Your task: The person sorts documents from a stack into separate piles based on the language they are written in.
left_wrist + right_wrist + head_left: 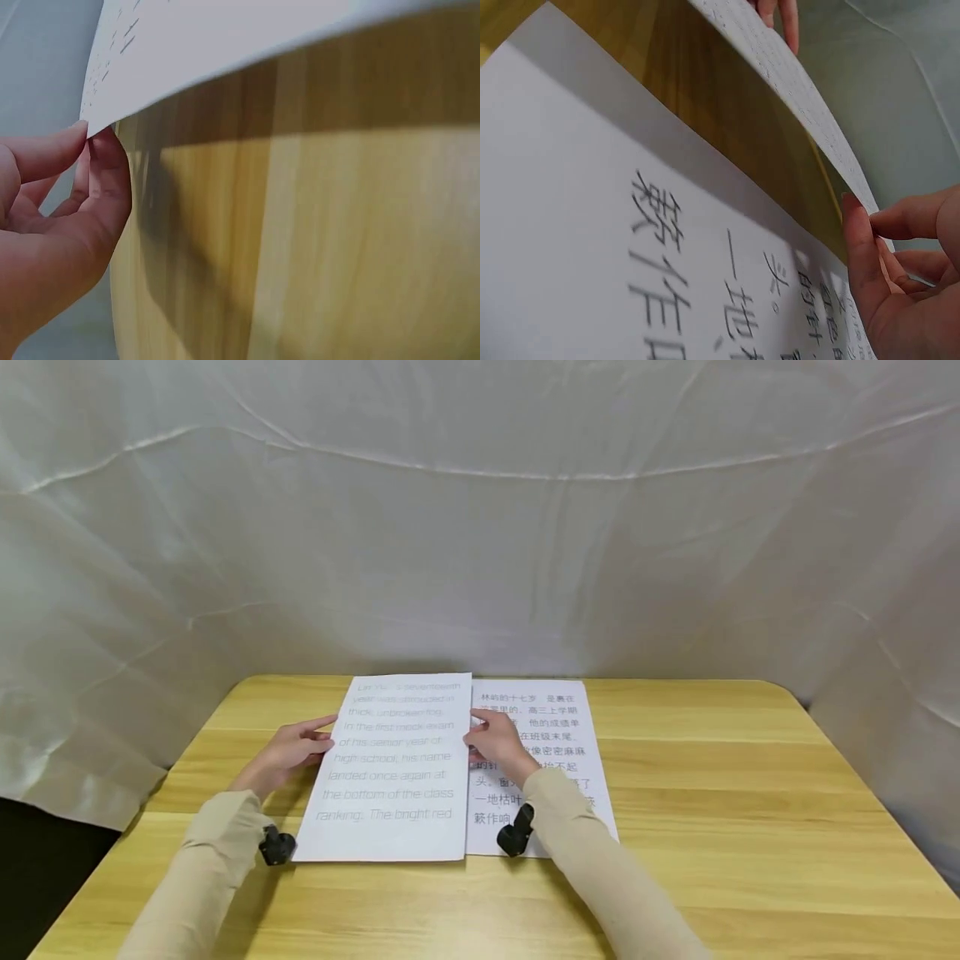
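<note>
A white sheet of paper printed with English text (390, 768) is held up off the table between both hands. My left hand (288, 752) pinches its left edge between thumb and fingers, as the left wrist view shows at the paper's edge (150, 67). On the opposite edge, my right hand (498, 743) pinches the same sheet, thumb on top and fingers beneath. Lying to the right is a second white sheet with Chinese text (543, 760), partly covered by my right hand and forearm. In the right wrist view this Chinese sheet (577, 187) lies flat below the raised one.
The wooden table (720, 810) extends to both sides and toward me. Behind it hangs a pale grey curtain (525, 552), close to the table's back edge. A small black device (277, 845) sits at the left wrist, another (514, 837) at the right.
</note>
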The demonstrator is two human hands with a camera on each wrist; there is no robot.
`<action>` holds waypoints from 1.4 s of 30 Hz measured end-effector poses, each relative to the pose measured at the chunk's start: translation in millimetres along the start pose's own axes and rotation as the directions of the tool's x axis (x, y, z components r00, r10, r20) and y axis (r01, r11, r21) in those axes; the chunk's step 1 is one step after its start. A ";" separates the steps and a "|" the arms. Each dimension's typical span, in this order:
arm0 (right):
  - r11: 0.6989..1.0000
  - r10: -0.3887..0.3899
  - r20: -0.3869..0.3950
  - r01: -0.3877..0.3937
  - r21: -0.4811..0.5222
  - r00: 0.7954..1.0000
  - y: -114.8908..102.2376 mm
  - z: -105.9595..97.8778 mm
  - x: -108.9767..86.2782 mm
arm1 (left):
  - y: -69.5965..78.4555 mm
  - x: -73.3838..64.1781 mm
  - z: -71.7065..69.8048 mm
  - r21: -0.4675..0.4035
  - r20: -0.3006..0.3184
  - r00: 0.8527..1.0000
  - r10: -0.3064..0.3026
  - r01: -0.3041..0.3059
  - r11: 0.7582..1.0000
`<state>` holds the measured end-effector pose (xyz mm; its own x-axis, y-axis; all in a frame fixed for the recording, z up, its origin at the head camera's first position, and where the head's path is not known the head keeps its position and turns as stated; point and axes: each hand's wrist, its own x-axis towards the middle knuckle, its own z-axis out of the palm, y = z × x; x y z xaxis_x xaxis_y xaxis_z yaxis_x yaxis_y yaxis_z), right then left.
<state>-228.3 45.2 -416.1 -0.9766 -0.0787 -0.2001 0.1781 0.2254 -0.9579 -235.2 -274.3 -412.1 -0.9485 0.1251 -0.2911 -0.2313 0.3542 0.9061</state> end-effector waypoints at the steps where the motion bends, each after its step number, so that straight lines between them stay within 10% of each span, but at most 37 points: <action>1: 1.000 -0.006 0.004 0.006 -0.003 1.000 0.0 2.7 -0.1 | -0.7 -0.3 -2.8 0.003 0.004 1.000 -0.004 0.004 1.000; 21: 0.997 -0.050 0.047 0.053 -0.054 0.998 -11.9 44.9 1.3 | -11.5 -7.4 -39.2 0.041 -0.007 1.000 -0.020 0.020 0.999; 42: 0.995 -0.011 0.054 0.017 -0.103 0.998 -21.8 65.3 8.1 | -19.8 -13.9 -40.5 0.111 -0.121 0.990 -0.070 0.084 0.990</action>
<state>-232.2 -23.7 -410.3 -0.9707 -0.1332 -0.2000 0.1483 0.3231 -0.9347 -226.3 -320.5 -413.5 -0.9490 -0.0132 -0.3148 -0.2848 0.4640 0.8388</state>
